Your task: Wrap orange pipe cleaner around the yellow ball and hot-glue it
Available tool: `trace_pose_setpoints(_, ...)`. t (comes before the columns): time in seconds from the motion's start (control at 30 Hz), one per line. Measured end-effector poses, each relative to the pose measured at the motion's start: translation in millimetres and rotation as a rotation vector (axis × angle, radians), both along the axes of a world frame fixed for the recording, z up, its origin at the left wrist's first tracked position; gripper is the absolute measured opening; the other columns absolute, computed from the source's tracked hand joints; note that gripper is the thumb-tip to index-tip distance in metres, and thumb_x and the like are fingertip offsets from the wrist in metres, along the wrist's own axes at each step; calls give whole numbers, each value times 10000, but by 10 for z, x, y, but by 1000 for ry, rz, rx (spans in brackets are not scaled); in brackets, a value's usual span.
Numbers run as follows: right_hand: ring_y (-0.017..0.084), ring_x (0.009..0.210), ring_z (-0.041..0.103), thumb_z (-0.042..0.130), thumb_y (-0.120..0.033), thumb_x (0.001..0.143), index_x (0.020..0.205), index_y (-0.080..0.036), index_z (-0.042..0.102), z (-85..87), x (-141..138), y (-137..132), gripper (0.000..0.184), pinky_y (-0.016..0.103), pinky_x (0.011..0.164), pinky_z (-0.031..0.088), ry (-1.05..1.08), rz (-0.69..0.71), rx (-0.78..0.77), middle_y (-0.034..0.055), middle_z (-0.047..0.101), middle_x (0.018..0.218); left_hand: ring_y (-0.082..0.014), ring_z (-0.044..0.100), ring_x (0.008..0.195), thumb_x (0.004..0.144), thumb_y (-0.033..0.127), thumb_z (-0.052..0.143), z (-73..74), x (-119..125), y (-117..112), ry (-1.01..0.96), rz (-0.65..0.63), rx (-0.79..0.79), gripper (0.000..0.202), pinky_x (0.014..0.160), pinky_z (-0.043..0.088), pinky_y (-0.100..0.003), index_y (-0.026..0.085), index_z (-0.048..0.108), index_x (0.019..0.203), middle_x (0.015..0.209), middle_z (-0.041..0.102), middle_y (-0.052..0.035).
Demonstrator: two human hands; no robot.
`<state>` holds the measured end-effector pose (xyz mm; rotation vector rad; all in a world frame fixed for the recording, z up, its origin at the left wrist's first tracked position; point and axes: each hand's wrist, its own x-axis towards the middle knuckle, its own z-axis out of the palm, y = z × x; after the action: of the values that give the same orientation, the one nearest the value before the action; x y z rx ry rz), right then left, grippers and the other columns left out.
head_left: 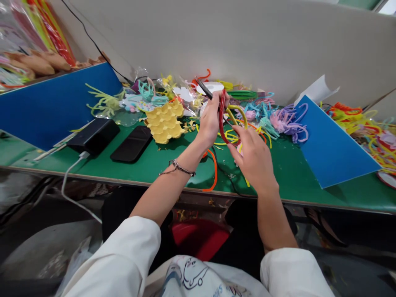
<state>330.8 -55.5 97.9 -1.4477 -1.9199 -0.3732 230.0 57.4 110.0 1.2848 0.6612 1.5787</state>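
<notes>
While the left hand (pixel 209 119) clasps a slender dark tool with a glossy red loop (pixel 221 116), seemingly to steady it, the right hand (pixel 255 154) curls close, its pinch unclear.

Left hand (pixel 210 119) grips a red-handled tool (pixel 221 119) over a green desk (pixel 176 163), right hand (pixel 255 159) beside it at four o'clock; yellow egg carton (pixel 165 123) at nine, blue board (pixel 335 150) at three.
</notes>
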Motion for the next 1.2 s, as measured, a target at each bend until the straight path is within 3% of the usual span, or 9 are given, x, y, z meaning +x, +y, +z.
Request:
trace_pose_setpoints(0.2, 150, 694, 566, 537, -294, 961, 842, -223, 682, 173, 226, -143, 200, 292, 642, 450, 179, 207, -8, 12, 577, 744, -161, 612, 852, 1013, 478, 324, -3, -50, -2, -69, -91, -2, 441, 803, 481, -283, 206, 593, 792, 762, 508, -31)
trace_pose_setpoints(0.4, 209, 1153, 590, 426, -493, 976, 697, -229, 538, 40, 79, 148, 400, 416, 996, 495, 694, 553, 60, 73, 587, 1148, -121, 606, 779, 1021, 361, 318, -56, -32, -85, -86, -198, 90, 383, 808, 499, -254, 216, 620, 835, 786, 566, -18)
trace_pose_setpoints(0.5, 151, 722, 636, 374, -558, 965, 697, -246, 355, -27, -79, 225, 411, 355, 719, 576, 1023, 690, -84, 28, 599, 825, -128, 629, 841, 1019, 377, 310, -50, -22, -145, -55, -194, 79, 397, 863, 503, -264, 217, 623, 836, 818, 595, -18)
trace_pose_setpoints(0.6, 94, 385, 330, 377, -525, 972, 739, -263, 316, -39, -139, 196, 356, 232, 398, 399, 1184, 782, -281, -86, 365, 528, -138, 628, 847, 1025, 362, 276, -16, -35, -189, -9, -204, 31, 428, 868, 506, -269, 216, 607, 795, 763, 573, -21)
trace_pose_setpoints(0.7, 91, 395, 222, 404, -498, 973, 786, -262, 384, -49, -101, 151, 302, 206, 364, 263, 1084, 659, -244, -99, 275, 521, -154, 625, 895, 1020, 391, 313, -11, -57, -189, -9, -208, 4, 411, 908, 490, -286, 215, 602, 787, 766, 561, -23)
trace_pose_setpoints(0.83, 152, 655, 529, 574, -433, 898, 1078, -238, 516, -74, -22, 126, 272, 285, 615, 470, 476, 232, 35, 8, 566, 796, -167, 616, 994, 1012, 397, 360, -45, -77, -147, -4, -184, 91, 370, 1004, 447, -310, 210, 600, 802, 832, 566, -24)
trace_pose_setpoints(0.97, 231, 915, 619, 476, -312, 951, 1246, -203, 543, -85, -5, 122, 322, 335, 766, 495, 0, -10, 79, 97, 645, 1051, -162, 602, 1080, 1026, 263, 303, -39, -81, -144, -11, -243, 148, 333, 1078, 409, -341, 191, 567, 837, 868, 547, -19)
trace_pose_setpoints(1.1, 192, 763, 613, 461, -292, 978, 1066, -184, 660, -132, -27, 152, 243, 281, 631, 431, -133, -136, 209, 70, 660, 854, -155, 601, 1065, 1027, 214, 261, -5, -56, -168, -16, -275, 134, 328, 1085, 400, -350, 184, 558, 892, 892, 541, -23)
trace_pose_setpoints(1.2, 144, 615, 572, 456, -298, 996, 826, -185, 675, -157, -21, 166, 300, 266, 565, 373, -99, -74, 319, 31, 625, 668, -138, 606, 971, 1029, 231, 258, -1, -31, -166, -30, -268, 111, 339, 1054, 428, -337, 191, 546, 855, 862, 525, -17)
